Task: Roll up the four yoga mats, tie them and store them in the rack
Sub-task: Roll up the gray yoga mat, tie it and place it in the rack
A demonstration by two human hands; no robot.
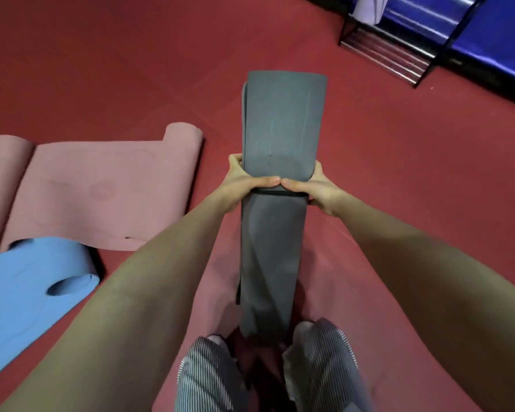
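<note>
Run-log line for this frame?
grey mat: rolled, upright | left hand, right hand: grip it | pink mat, blue mat: partly unrolled on floor | rack: apart

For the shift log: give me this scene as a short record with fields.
grey mat: rolled, held lengthwise in front of the person
left hand: grips grey mat at mid-length
right hand: grips the opposite side, thumbs meeting on top
tie: cannot tell
pink mat: on floor, mostly flat, both ends curled
blue mat: on floor, partly curled
rack: far right, black frame
pale item: at rack, unclear
</note>
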